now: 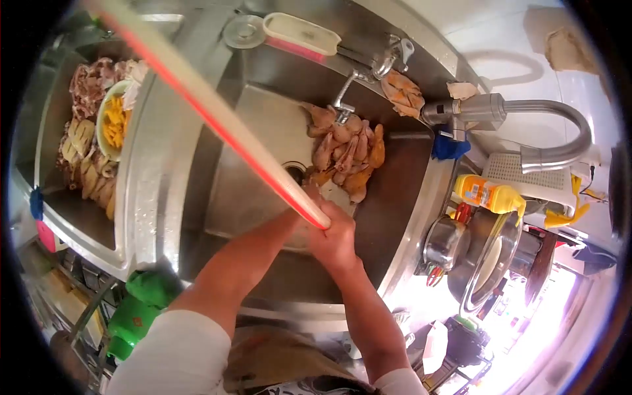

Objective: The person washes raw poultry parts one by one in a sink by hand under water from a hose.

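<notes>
A long pale pole-like thing with a red edge (217, 122) slants from the upper left, close to the camera, down to my hands. My right hand (332, 240) is closed around its lower end over the sink. Behind that end my left hand (312, 195) is mostly hidden, and its fingers cannot be made out. Both hands are above the steel sink (240, 178), near the drain (294, 172). Raw poultry pieces (349, 151) lie heaped in the sink just beyond my hands.
The left basin (79, 217) holds more raw meat and a bowl (103, 125) of yellow pieces. A tap (471, 112) curves over the right edge. A yellow bottle (487, 194) and metal pots (447, 243) stand at the right; a green bottle (135, 319) is at lower left.
</notes>
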`<control>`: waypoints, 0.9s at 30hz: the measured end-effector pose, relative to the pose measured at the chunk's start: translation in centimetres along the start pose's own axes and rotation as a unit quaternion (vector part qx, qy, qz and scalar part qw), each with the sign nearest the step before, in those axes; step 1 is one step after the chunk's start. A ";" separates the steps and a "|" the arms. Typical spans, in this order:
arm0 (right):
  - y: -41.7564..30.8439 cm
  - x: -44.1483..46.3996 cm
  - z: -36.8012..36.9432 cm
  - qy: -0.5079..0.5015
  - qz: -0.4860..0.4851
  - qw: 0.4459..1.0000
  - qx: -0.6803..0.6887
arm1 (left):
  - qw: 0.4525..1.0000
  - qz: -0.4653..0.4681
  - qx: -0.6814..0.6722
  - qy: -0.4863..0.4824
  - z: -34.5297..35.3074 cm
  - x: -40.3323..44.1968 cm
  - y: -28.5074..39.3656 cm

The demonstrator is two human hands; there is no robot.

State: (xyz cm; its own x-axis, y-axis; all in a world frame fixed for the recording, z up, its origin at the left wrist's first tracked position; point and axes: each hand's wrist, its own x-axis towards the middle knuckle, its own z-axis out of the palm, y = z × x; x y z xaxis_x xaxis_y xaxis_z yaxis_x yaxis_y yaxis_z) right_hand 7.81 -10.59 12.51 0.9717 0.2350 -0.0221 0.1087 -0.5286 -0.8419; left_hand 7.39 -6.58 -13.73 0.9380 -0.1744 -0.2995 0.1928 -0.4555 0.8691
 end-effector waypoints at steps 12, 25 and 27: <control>1.4 0.3 -0.8 -0.049 -0.024 0.998 0.024 | 0.942 -0.066 0.319 -0.084 -0.5 5.0 3.7; -0.1 3.2 -1.1 -0.062 0.239 0.952 0.183 | 0.813 -0.250 -0.512 -0.119 -5.9 -4.8 2.9; -1.3 4.1 -1.2 -0.042 0.278 0.941 0.191 | 0.802 -0.235 -0.526 -0.158 -7.6 -6.5 2.3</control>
State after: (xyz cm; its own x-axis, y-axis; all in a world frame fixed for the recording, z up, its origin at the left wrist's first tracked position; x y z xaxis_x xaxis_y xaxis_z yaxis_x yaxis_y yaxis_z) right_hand 11.87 -9.90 14.19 0.8348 0.0804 -0.5447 -0.5096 -0.2616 -0.8197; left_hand 3.98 0.17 -6.78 0.6031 -0.4872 -0.6316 0.7957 0.4239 0.4328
